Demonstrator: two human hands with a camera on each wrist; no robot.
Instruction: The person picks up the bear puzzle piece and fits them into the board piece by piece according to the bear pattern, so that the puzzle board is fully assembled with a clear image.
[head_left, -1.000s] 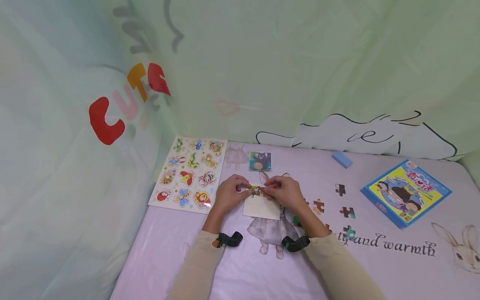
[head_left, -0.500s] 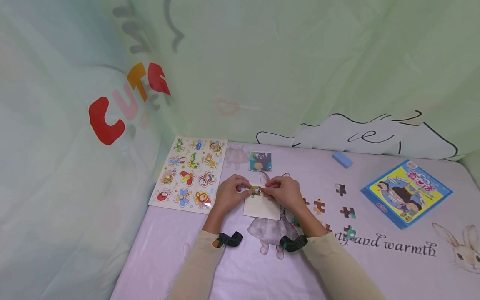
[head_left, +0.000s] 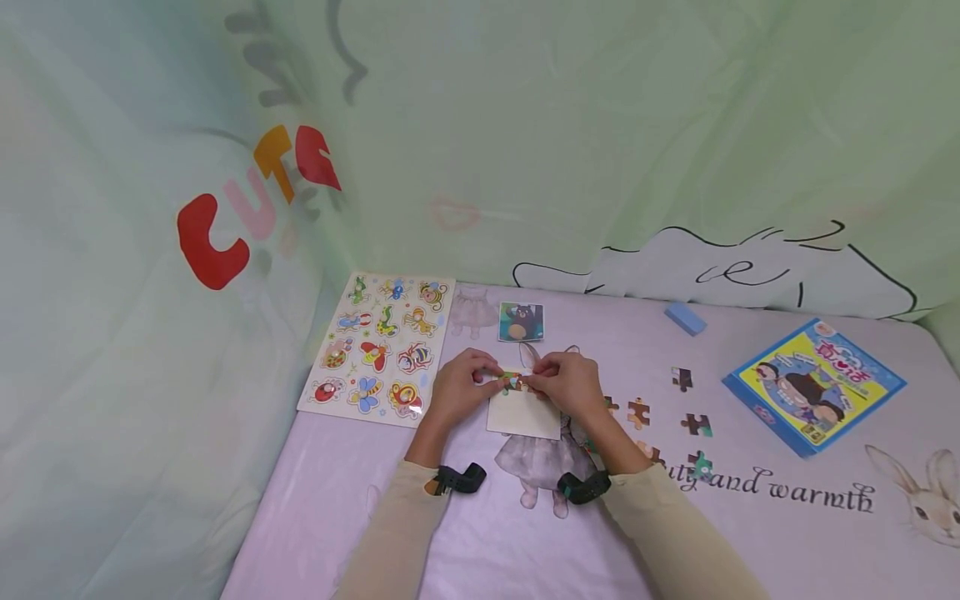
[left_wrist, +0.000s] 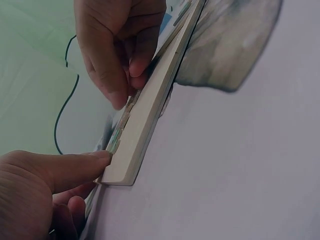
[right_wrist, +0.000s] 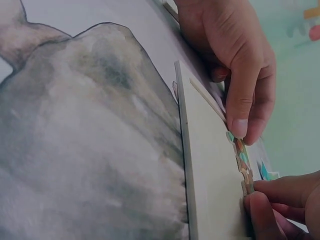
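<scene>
A small pale puzzle board (head_left: 523,417) lies on the tablecloth, with joined jigsaw pieces (head_left: 512,382) along its far edge. At the board's far left corner my left hand (head_left: 462,387) grips the edge, its thumb on the pieces and its fingers curled behind. Across from it my right hand (head_left: 572,385) pinches a brown jigsaw piece (right_wrist: 248,185) between thumb and index finger, against the row. The right wrist view shows the left thumb on the green-and-orange end of that row. Fingertips partly hide the pieces.
A bear picture card (head_left: 521,322) lies beyond the board. To the left is an insect picture board (head_left: 375,350). Several loose jigsaw pieces (head_left: 696,425) lie to the right, some partly hidden by the right forearm. Farther off are a blue block (head_left: 685,319) and a game box (head_left: 813,387).
My right wrist and forearm have shifted slightly left, and the right fingers work a little at the piece by the row. My left hand stays in place.
</scene>
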